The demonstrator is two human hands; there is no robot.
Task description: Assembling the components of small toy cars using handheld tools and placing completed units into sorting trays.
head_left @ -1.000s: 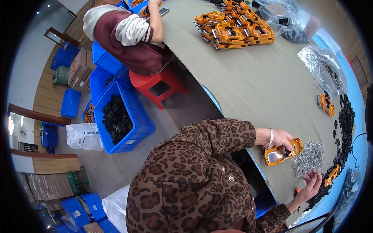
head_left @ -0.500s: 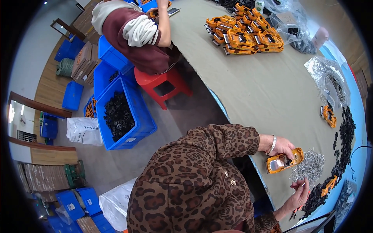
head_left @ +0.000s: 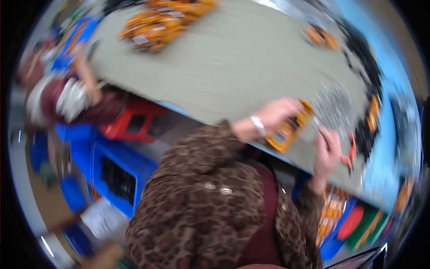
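Observation:
My left hand (head_left: 278, 115), with a bracelet at the wrist, grips an orange toy car body (head_left: 283, 137) over the near table edge. The shell is tilted, its open inner side with dark parts showing. Close on its right, my right hand (head_left: 328, 150) is closed in a pinch, fingertips toward the shell. Whatever sits in that pinch is too blurred to name. Just beyond both hands lies a heap of thin silvery metal pins (head_left: 333, 107). Red-handled pliers (head_left: 350, 154) rest right of my right hand.
Stacked orange car bodies (head_left: 165, 24) lie far left on the cloth-covered table (head_left: 233, 58). Single orange shells (head_left: 320, 36) and small black parts (head_left: 369, 67) line the right side. A co-worker (head_left: 71, 94) sits left by a red stool (head_left: 134, 121) and blue bins (head_left: 121, 166).
The view has swung, so the table and co-worker appear shifted left and the picture is blurred. My right hand has come from the pins closer to the car body, which my left hand still holds.

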